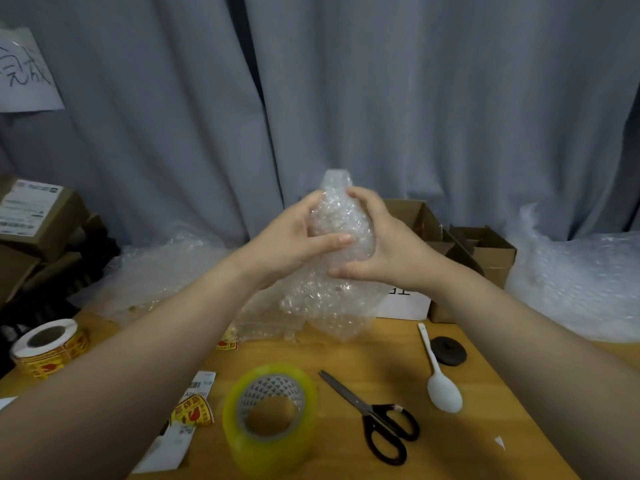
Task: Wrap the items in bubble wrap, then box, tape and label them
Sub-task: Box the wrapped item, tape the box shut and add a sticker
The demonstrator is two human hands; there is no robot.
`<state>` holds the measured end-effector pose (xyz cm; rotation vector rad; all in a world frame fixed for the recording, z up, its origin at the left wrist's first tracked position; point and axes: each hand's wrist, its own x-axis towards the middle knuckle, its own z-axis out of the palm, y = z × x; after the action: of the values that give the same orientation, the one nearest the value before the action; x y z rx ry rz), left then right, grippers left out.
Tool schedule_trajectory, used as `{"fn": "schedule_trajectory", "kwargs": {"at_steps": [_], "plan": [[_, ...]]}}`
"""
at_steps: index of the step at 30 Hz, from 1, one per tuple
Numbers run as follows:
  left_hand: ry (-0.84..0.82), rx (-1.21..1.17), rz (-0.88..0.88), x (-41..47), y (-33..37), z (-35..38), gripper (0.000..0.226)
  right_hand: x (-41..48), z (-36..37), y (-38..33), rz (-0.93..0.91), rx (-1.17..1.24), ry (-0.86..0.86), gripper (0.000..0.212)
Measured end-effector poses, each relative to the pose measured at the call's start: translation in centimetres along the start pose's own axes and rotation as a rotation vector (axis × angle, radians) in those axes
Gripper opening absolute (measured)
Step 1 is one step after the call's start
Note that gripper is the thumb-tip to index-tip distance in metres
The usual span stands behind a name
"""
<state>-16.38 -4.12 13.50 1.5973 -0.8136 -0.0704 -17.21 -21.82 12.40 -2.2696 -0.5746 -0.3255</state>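
Head view: nearest on the wooden table [346,358] stand a packing tape roll [270,417], black-handled scissors [377,417], a white spoon [440,375] and a black disc [450,350] whose nature is unclear. Loose labels [192,412] lie left of the tape, their print too small to read. A sticker roll [48,346] sits at the left edge.

Above mid-table both hands grip a bubble-wrapped bundle [341,223], held upright. The left hand [294,237] curls round its left side with the thumb across the front. The right hand [388,251] cups its right side. The item inside cannot be made out. The wrap's loose tail reaches the table.

Behind, open cardboard boxes [485,251] are partly hidden by the right hand. A bubble wrap heap [571,282] is cut off at the right edge. A grey curtain [346,98] closes the background.
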Motion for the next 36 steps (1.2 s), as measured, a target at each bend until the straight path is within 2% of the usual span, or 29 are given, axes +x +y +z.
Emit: {"fn": "schedule_trajectory", "kwargs": {"at_steps": [2, 5, 6, 8, 10, 11, 14, 17, 20, 22, 24, 27, 29, 30, 32, 34, 36], "plan": [[-0.005, 0.150, 0.038, 0.5, 0.1, -0.3, 0.039, 0.0, -0.2, 0.3, -0.008, 0.035, 0.053, 0.087], [0.120, 0.565, 0.154, 2.5, 0.2, -0.8, 0.025, 0.6, -0.8, 0.9, 0.015, 0.074, 0.175, 0.067], [0.187, 0.629, 0.184, 3.3, 0.1, -1.0, 0.023, 0.9, -1.1, 1.3, 0.037, 0.097, 0.207, 0.062], [0.347, 0.586, 0.203, 4.9, 0.0, -1.6, 0.019, 1.4, -2.0, 2.0, 0.064, 0.162, 0.320, 0.050], [0.452, 0.558, 0.168, 6.7, -0.7, -2.4, 0.008, 2.2, -3.2, 2.5, 0.065, 0.233, 0.515, 0.042], [0.438, 0.614, 0.125, 7.6, -1.4, -2.7, 0.008, 2.7, -3.8, 2.9, 0.065, 0.276, 0.617, 0.039], [0.228, 0.799, 0.023, 10.3, -4.0, -2.8, 0.018, 4.6, -5.0, 3.5, 0.027, 0.380, 0.830, 0.040], [0.062, 0.867, -0.060, 12.3, -6.0, -2.1, 0.020, 6.4, -4.8, 3.8, -0.028, 0.264, 0.926, 0.046], [-0.156, 0.939, -0.207, 12.8, -6.5, -1.7, 0.027, 7.3, -4.1, 4.4, -0.071, 0.028, 0.915, 0.047], [-0.322, 0.887, -0.252, 12.6, -6.5, -1.8, 0.030, 7.4, -3.5, 5.1, -0.063, -0.077, 0.872, 0.046], [-0.435, 0.903, -0.275, 12.2, -6.4, -2.1, 0.030, 7.2, -2.7, 6.1, -0.002, -0.102, 0.821, 0.048], [-0.574, 1.114, -0.374, 11.7, -6.5, -1.6, 0.043, 6.5, -1.3, 7.5, 0.127, -0.129, 0.726, 0.051], [-0.593, 1.210, -0.428, 11.4, -6.6, -0.7, 0.050, 5.9, -0.4, 8.3, 0.154, -0.120, 0.699, 0.053], [-0.596, 1.268, -0.398, 11.3, -6.9, -0.4, 0.052, 5.6, 0.0, 8.6, 0.163, -0.117, 0.692, 0.055], [-0.577, 1.459, -0.211, 11.2, -7.4, -0.3, 0.053, 4.9, 0.4, 9.2, 0.186, -0.142, 0.667, 0.057], [-0.481, 1.634, -0.061, 11.0, -7.4, -0.8, 0.063, 4.2, 0.7, 9.9, 0.195, -0.207, 0.604, 0.059], [-0.417, 1.738, -0.121, 10.6, -7.4, -1.9, 0.079, 3.6, 0.8, 10.6, 0.221, -0.244, 0.510, 0.062]]}}
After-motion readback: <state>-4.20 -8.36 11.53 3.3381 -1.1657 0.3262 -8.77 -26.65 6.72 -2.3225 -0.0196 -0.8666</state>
